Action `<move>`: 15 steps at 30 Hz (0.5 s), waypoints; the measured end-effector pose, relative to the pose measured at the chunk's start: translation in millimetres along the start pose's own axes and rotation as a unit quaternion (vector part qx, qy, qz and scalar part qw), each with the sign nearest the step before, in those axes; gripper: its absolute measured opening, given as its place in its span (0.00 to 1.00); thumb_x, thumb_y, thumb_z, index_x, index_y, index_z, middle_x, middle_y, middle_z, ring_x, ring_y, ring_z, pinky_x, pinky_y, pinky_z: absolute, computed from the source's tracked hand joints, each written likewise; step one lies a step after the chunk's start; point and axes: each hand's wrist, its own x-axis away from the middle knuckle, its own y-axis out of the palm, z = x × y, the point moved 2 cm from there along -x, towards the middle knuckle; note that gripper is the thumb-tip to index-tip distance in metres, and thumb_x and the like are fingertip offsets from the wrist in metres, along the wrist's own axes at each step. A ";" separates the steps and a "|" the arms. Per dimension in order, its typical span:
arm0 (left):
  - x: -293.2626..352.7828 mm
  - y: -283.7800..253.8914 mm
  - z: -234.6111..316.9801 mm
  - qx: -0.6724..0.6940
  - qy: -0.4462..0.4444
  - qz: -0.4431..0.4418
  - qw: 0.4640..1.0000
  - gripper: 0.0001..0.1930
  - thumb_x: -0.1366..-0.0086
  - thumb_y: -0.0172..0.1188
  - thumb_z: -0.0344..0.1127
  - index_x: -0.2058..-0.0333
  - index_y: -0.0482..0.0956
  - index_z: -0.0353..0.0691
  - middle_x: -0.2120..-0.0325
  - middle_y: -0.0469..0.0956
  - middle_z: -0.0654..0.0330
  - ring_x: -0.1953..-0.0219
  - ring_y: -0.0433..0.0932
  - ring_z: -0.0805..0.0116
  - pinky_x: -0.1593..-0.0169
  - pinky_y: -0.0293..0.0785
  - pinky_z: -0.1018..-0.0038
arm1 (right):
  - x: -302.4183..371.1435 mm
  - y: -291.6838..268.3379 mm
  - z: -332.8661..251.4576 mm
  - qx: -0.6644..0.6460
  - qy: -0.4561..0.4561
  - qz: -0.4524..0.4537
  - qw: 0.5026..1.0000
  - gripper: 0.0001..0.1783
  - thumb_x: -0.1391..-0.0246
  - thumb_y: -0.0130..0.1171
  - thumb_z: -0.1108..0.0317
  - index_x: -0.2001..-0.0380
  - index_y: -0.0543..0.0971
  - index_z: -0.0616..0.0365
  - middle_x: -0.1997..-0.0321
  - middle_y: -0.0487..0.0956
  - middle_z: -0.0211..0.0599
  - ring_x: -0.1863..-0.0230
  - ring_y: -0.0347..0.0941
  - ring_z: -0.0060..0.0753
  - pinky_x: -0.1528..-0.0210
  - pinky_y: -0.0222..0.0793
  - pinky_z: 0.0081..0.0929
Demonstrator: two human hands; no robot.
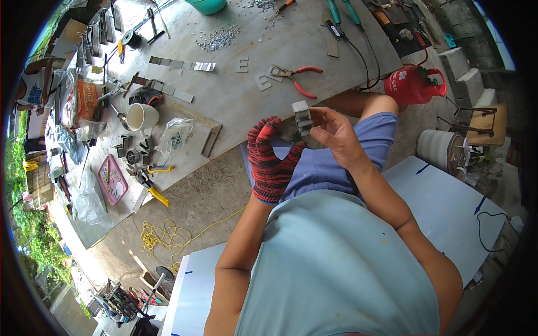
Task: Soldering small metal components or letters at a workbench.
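Between the thumb and fingers of my bare right hand is a small grey metal letter, a raised piece with three prongs, held over my lap by the table edge. My left hand, in a red and black striped glove, is just left of it. Its fingers are curved and the thumb stands apart, with nothing visible between them. On the table beyond lie flat three-pronged metal cutouts and a pair of red-handled pliers.
The grey table carries metal strips, a cream mug, yellow-handled snips, a pink tray, plastic bags and soldering irons. At right stands a red gas cylinder. Yellow cord lies on the floor.
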 end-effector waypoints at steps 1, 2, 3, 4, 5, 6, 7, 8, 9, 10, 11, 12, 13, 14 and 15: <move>0.9 0.4 -4.6 -0.020 -0.002 0.007 1.000 0.38 0.49 0.81 0.33 0.41 0.72 0.40 0.47 0.78 0.52 0.45 0.76 0.51 0.43 0.76 0.60 | -1.0 0.7 -0.9 0.001 0.001 0.000 1.000 0.25 0.40 0.70 0.69 0.40 0.79 0.60 0.52 0.80 0.26 0.54 0.74 0.18 0.49 0.73 0.23; 2.1 1.1 -10.0 -0.041 -0.004 0.013 0.999 0.34 0.47 0.79 0.33 0.43 0.74 0.40 0.48 0.78 0.52 0.47 0.77 0.51 0.45 0.76 0.60 | -2.9 1.7 -4.7 0.164 -0.012 0.046 0.985 0.26 0.42 0.71 0.66 0.42 0.79 0.61 0.51 0.81 0.29 0.54 0.75 0.21 0.49 0.74 0.26; 4.2 2.5 -17.1 -0.040 -0.006 0.013 0.999 0.34 0.47 0.79 0.33 0.43 0.74 0.40 0.48 0.78 0.52 0.47 0.77 0.51 0.45 0.76 0.60 | -5.0 2.9 -6.9 0.323 -0.025 0.091 0.942 0.27 0.44 0.73 0.64 0.43 0.80 0.63 0.51 0.81 0.33 0.54 0.76 0.24 0.50 0.74 0.29; 7.0 4.3 -26.9 -0.035 -0.037 0.015 0.999 0.30 0.46 0.78 0.32 0.45 0.76 0.40 0.50 0.80 0.52 0.49 0.78 0.52 0.46 0.77 0.60 | -8.2 5.4 -3.1 0.323 -0.023 0.091 0.942 0.27 0.44 0.73 0.64 0.43 0.80 0.63 0.51 0.81 0.33 0.54 0.76 0.24 0.50 0.74 0.29; 9.7 5.9 -35.8 -0.030 -0.068 0.017 0.997 0.26 0.44 0.77 0.31 0.48 0.78 0.39 0.53 0.81 0.52 0.51 0.80 0.53 0.47 0.77 0.61 | -12.1 7.7 3.1 0.370 -0.043 0.119 0.920 0.28 0.47 0.75 0.63 0.45 0.80 0.63 0.54 0.80 0.34 0.57 0.75 0.25 0.52 0.74 0.29; 11.9 8.0 -41.8 -0.030 -0.070 0.015 0.997 0.26 0.44 0.77 0.31 0.48 0.78 0.39 0.53 0.81 0.52 0.51 0.80 0.53 0.47 0.77 0.61 | -15.2 9.3 9.6 0.417 -0.062 0.149 0.894 0.28 0.49 0.76 0.62 0.47 0.81 0.63 0.57 0.79 0.35 0.60 0.75 0.27 0.54 0.74 0.30; 14.5 10.2 -49.5 -0.016 -0.122 0.013 0.992 0.23 0.43 0.76 0.31 0.49 0.79 0.39 0.55 0.82 0.53 0.53 0.81 0.54 0.47 0.77 0.61 | -19.1 10.2 17.6 0.417 -0.060 0.149 0.894 0.28 0.49 0.76 0.62 0.47 0.81 0.63 0.57 0.79 0.35 0.60 0.75 0.27 0.54 0.74 0.30; 16.1 11.7 -56.7 -0.002 -0.175 0.010 0.985 0.21 0.42 0.75 0.31 0.51 0.81 0.38 0.57 0.83 0.53 0.55 0.82 0.56 0.48 0.77 0.62 | -23.5 10.5 25.8 0.425 -0.081 0.160 0.887 0.27 0.50 0.76 0.63 0.49 0.81 0.63 0.59 0.78 0.36 0.61 0.75 0.30 0.54 0.74 0.30; 15.6 12.2 -60.4 -0.003 -0.176 0.009 0.984 0.21 0.42 0.75 0.31 0.51 0.81 0.38 0.57 0.83 0.53 0.55 0.82 0.56 0.48 0.77 0.62 | -27.8 10.5 33.4 0.433 -0.102 0.171 0.879 0.26 0.51 0.76 0.63 0.50 0.81 0.62 0.61 0.77 0.37 0.61 0.75 0.32 0.55 0.74 0.30; 15.3 12.7 -65.1 -0.012 -0.199 0.002 0.980 0.20 0.42 0.75 0.32 0.51 0.81 0.38 0.58 0.83 0.53 0.56 0.82 0.57 0.48 0.78 0.63 | -32.4 9.9 41.2 0.432 -0.101 0.171 0.880 0.26 0.51 0.76 0.63 0.50 0.81 0.62 0.61 0.77 0.37 0.61 0.75 0.32 0.55 0.74 0.30; 15.1 12.7 -69.9 -0.021 -0.222 -0.004 0.975 0.20 0.41 0.75 0.33 0.51 0.82 0.38 0.58 0.84 0.54 0.56 0.82 0.58 0.48 0.78 0.63 | -36.9 9.9 47.9 0.466 -0.107 0.171 0.862 0.25 0.52 0.76 0.64 0.52 0.81 0.62 0.61 0.77 0.37 0.61 0.75 0.33 0.55 0.74 0.31; 15.7 13.1 -75.7 -0.021 -0.224 -0.004 0.974 0.20 0.41 0.75 0.33 0.51 0.82 0.38 0.58 0.84 0.54 0.56 0.82 0.58 0.48 0.78 0.63 | -41.2 10.5 54.1 0.499 -0.114 0.171 0.842 0.24 0.52 0.76 0.64 0.53 0.81 0.61 0.61 0.77 0.37 0.62 0.75 0.34 0.55 0.74 0.32; 16.6 14.3 -82.0 -0.034 -0.231 -0.021 0.972 0.20 0.40 0.74 0.31 0.50 0.81 0.38 0.57 0.84 0.56 0.58 0.82 0.62 0.49 0.78 0.66 | -44.9 11.1 60.5 0.521 -0.111 0.174 0.828 0.23 0.52 0.76 0.62 0.54 0.81 0.59 0.61 0.77 0.36 0.61 0.76 0.35 0.52 0.71 0.36; 15.5 14.8 -85.3 -0.047 -0.237 -0.038 0.970 0.21 0.40 0.74 0.30 0.48 0.80 0.38 0.55 0.84 0.58 0.59 0.81 0.66 0.50 0.79 0.68 | -49.2 12.1 66.0 0.521 -0.109 0.173 0.829 0.23 0.52 0.76 0.62 0.54 0.81 0.59 0.61 0.77 0.36 0.61 0.76 0.35 0.52 0.71 0.36; 14.9 15.1 -87.9 -0.048 -0.239 -0.038 0.969 0.21 0.40 0.74 0.30 0.48 0.80 0.38 0.55 0.84 0.58 0.59 0.81 0.66 0.50 0.79 0.68 | -53.3 12.8 70.7 0.541 -0.110 0.177 0.815 0.24 0.53 0.76 0.61 0.54 0.81 0.57 0.60 0.78 0.35 0.61 0.77 0.36 0.52 0.69 0.37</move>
